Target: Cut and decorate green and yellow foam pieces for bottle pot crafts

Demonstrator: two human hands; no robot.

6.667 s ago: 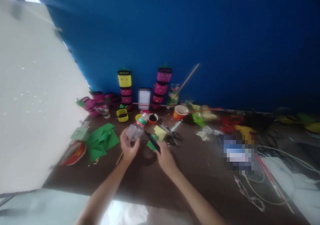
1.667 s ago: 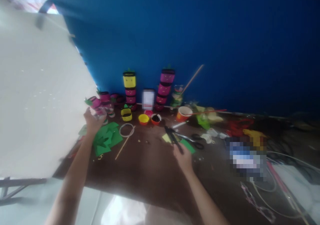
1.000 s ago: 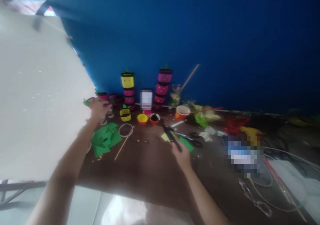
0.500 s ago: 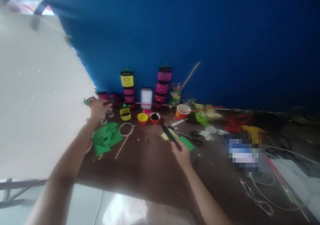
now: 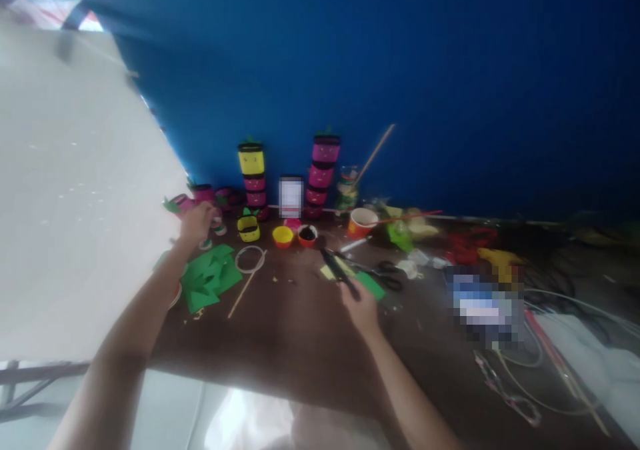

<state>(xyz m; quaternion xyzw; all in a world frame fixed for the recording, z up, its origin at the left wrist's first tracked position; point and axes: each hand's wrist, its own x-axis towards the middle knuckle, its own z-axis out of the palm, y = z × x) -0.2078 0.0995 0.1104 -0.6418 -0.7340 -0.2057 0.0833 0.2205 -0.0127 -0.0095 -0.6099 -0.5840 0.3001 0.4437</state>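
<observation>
On the left of the table, my left hand reaches in with bent, blurred fingers over small white-and-green bottles. Whether it grips one cannot be made out. A magenta pot with green leaves lies tilted just behind it, with another magenta pot beside that one. Near the middle right, my right hand is closed around one end of a long, flat black object, whose kind is unclear. It slants over pale yellow paper, with a green paper piece by the knuckles and black scissors beyond.
Stacked yellow and magenta pots and a magenta stack stand against the blue wall. Green paper cutouts, a tape roll, a small yellow pot, paint cups and a paper cup cover the table's middle.
My left hand has shifted slightly right and its fingers now point down by the small bottles, exposing more of the tilted magenta pot. My right hand keeps the black object in place.
</observation>
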